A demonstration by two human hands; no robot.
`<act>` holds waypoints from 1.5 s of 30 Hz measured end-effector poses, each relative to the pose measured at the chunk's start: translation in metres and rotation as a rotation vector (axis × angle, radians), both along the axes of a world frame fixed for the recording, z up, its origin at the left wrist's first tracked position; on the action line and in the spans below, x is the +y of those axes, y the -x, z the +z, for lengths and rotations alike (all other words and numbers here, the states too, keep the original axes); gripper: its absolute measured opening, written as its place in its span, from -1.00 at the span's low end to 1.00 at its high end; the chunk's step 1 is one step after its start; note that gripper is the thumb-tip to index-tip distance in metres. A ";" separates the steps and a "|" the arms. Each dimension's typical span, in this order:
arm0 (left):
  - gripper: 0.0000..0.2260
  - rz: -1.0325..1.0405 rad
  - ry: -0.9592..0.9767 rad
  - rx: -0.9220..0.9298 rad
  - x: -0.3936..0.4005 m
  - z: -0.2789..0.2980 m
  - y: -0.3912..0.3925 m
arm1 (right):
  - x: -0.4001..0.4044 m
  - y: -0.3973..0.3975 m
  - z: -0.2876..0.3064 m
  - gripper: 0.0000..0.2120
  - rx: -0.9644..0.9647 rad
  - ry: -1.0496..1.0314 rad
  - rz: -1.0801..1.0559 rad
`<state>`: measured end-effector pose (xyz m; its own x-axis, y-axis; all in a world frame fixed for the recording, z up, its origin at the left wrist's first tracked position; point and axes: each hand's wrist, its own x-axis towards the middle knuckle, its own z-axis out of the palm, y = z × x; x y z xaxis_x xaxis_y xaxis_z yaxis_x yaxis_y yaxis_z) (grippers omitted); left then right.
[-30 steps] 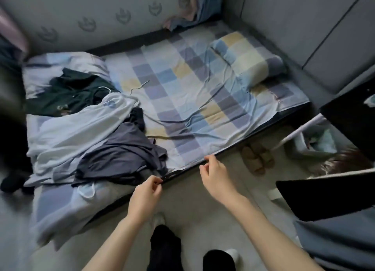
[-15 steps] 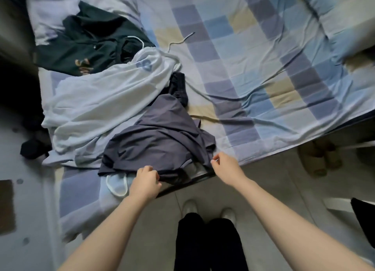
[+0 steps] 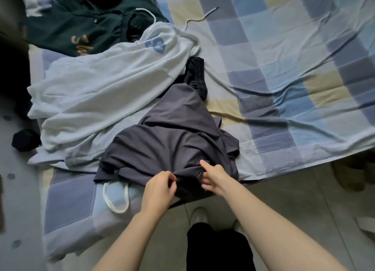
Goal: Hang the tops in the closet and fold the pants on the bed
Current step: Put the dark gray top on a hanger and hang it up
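A crumpled dark grey garment (image 3: 174,143) lies at the near edge of the bed. My left hand (image 3: 160,186) and my right hand (image 3: 213,176) both pinch its near hem, close together. Left of it sprawls a white hoodie (image 3: 105,96) with a blue print. A dark green hoodie (image 3: 81,25) lies at the far left corner. A black garment (image 3: 195,76) pokes out between the white hoodie and the grey one.
The bed has a checked blue, purple and yellow sheet (image 3: 284,67). A white hanger (image 3: 116,197) sticks out under the grey garment. A white drawstring (image 3: 200,17) trails on the sheet. Slippers (image 3: 353,173) sit on the tiled floor at right. My legs (image 3: 219,248) stand below.
My view has dropped closer to the bed. Both hands have moved inward onto the grey garment's near hem and taken hold of it.
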<state>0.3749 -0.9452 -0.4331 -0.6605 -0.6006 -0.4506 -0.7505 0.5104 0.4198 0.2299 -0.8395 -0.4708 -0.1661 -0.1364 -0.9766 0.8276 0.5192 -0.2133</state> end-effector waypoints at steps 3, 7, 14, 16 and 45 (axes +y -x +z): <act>-0.69 0.065 -0.164 0.033 0.007 0.016 0.003 | -0.004 0.007 0.009 -0.90 -0.132 0.019 -0.266; -0.75 0.070 -0.216 0.081 0.007 0.049 0.009 | -0.003 0.026 0.044 -0.81 -0.036 0.082 -0.364; -0.85 0.112 -0.294 0.294 0.008 0.141 0.043 | 0.020 0.024 0.117 -0.49 0.371 0.333 0.485; -0.78 0.110 -0.382 0.397 0.011 0.172 0.054 | 0.022 0.018 0.134 -0.49 0.498 0.410 0.566; -0.85 -0.437 -0.774 0.691 0.186 0.482 0.160 | 0.295 0.041 0.543 -0.87 1.349 0.357 -0.159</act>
